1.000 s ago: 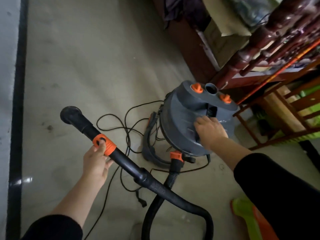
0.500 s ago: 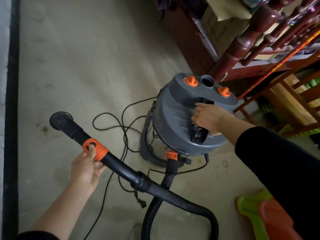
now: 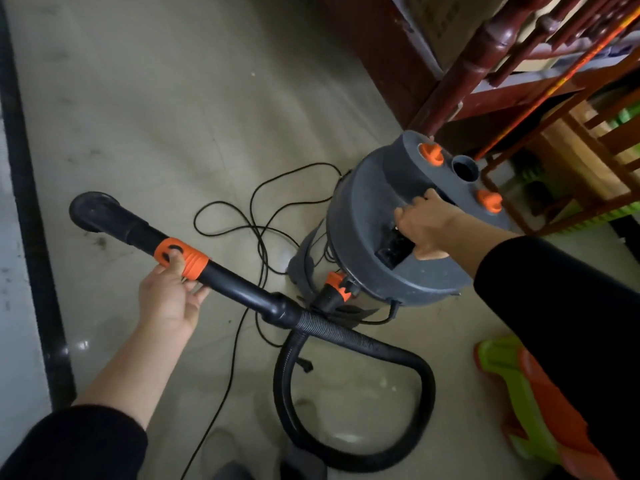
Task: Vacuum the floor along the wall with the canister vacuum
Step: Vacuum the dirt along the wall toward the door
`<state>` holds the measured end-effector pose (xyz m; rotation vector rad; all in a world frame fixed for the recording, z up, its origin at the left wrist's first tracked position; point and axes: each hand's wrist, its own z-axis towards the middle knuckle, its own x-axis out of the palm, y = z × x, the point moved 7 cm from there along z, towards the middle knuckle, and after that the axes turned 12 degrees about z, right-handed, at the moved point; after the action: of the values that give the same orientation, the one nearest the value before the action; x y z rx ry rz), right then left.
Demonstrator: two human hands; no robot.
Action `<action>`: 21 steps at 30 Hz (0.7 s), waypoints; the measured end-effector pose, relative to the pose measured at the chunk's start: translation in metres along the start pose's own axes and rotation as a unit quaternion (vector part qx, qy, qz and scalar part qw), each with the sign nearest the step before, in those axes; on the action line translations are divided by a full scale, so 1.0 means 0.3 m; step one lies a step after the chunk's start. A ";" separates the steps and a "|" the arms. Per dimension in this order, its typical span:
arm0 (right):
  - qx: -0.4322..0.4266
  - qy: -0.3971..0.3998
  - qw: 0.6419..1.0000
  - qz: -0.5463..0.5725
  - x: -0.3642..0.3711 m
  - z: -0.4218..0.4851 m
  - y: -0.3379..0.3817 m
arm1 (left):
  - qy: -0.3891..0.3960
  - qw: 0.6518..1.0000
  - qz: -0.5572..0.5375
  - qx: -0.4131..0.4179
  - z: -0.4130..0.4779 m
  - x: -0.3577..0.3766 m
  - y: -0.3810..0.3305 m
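Fingers of the left hand (image 3: pixel 169 299) curl under the long black plastic tube (image 3: pixel 239 284), with the thumb on its orange ring, so the hand holds it up. The right hand (image 3: pixel 426 226) grips the handle on top of the round grey canister vacuum (image 3: pixel 367 216), which leans to one side. I think the person is dragging it closer so the ribbed black hose (image 3: pixel 346 332) can reach.

The round black nozzle (image 3: pixel 93 211) at the end of the tube sits low by the floor, near the dark strip (image 3: pixel 24 188) that runs along the wall on the left. I cannot tell if it touches. That looks like the spot to clean next.

A thin black cord (image 3: pixel 256 216) lies in loops on the pale, dusty floor (image 3: pixel 156 109) between tube and canister, and it could get caught. Dark red wooden furniture (image 3: pixel 485 57) stands just behind the canister. A green and orange plastic thing (image 3: pixel 519 393) lies by the right sleeve.
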<state>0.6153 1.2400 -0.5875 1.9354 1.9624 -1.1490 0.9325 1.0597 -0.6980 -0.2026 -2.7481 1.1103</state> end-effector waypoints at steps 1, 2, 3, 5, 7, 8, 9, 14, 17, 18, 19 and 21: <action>0.014 0.003 1.000 0.025 0.007 -0.014 0.014 | -0.003 1.000 -0.001 0.000 0.005 -0.021 -0.021; 0.029 0.008 0.998 0.051 0.014 -0.028 0.027 | -0.006 1.000 -0.002 0.001 0.012 -0.043 -0.044; 0.043 0.016 0.996 0.076 0.024 -0.040 0.039 | -0.008 1.000 -0.003 0.004 0.019 -0.059 -0.069; 0.068 0.033 0.990 0.119 0.049 -0.063 0.062 | -0.005 1.000 -0.002 0.011 0.031 -0.085 -0.119; 0.094 0.042 0.982 0.157 0.067 -0.080 0.077 | -0.001 1.000 -0.001 0.016 0.040 -0.104 -0.166; 0.109 0.047 0.978 0.172 0.076 -0.087 0.080 | 0.001 1.000 0.000 0.020 0.043 -0.111 -0.189; 0.125 0.054 0.973 0.188 0.086 -0.090 0.081 | 0.003 1.000 0.001 0.023 0.046 -0.116 -0.211; 0.205 0.083 0.933 0.283 0.116 -0.082 0.050 | 0.013 0.999 0.008 0.038 0.082 -0.139 -0.302; 0.257 0.082 0.898 0.349 0.120 -0.055 -0.006 | 0.001 0.999 0.006 0.037 0.119 -0.135 -0.334; 0.271 0.081 0.887 0.364 0.121 -0.039 -0.026 | 0.000 0.999 0.003 0.037 0.132 -0.125 -0.347; 0.287 0.081 0.877 0.376 0.123 -0.025 -0.045 | -0.001 0.999 -0.001 0.038 0.146 -0.111 -0.360; 0.320 0.089 0.858 0.392 0.128 -0.006 -0.079 | 0.003 0.999 -0.005 0.037 0.177 -0.071 -0.385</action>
<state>0.5887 1.2743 -0.5995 2.8214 0.6252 -1.4621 0.9351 0.9373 -0.6573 -0.1818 -2.6937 1.2027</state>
